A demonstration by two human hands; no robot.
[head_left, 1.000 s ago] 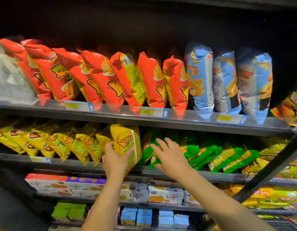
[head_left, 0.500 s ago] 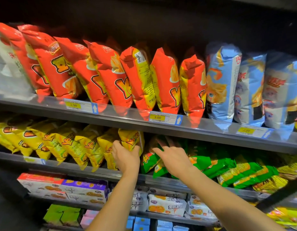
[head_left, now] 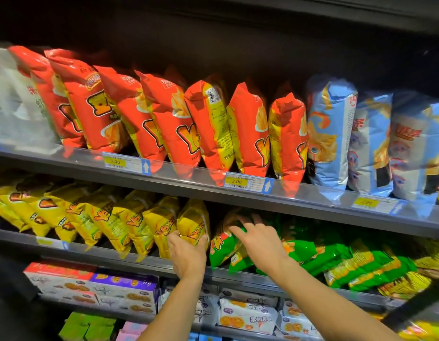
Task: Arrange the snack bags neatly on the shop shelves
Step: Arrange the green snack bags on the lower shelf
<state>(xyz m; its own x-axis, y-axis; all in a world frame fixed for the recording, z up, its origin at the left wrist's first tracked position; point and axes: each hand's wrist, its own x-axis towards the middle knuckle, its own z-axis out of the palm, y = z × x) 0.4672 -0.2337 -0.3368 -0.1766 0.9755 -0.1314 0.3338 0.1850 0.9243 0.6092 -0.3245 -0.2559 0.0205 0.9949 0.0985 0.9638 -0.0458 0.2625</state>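
The left hand (head_left: pixel 186 254) grips the bottom of the yellow bag (head_left: pixel 192 225), which a second ago stood out in front of the shelf. Now it is tucked in below and just left of the 3.00 price tag (head_left: pixel 248 184), at the right end of the yellow row (head_left: pixel 107 217). The right hand (head_left: pixel 260 239), which was hovering with its fingers spread, has come down directly below that tag. Its fingers are still spread and rest on top of the nearest green bag (head_left: pixel 222 244), seemingly keeping it out of the way. To my eye this yellow bag is nearly home and only needs letting go and perhaps a nudge straight.

Above the tag and to its left I count seven orange bags (head_left: pixel 164 124). To the upper right of the tag, three blue bags (head_left: pixel 330 134) show plainly. In the yellow row, below and left of the tag, I make out at least seven, the held one included, though the far end blurs. The green ones, below and right of the tag, lie slumped over each other and I cannot count them.
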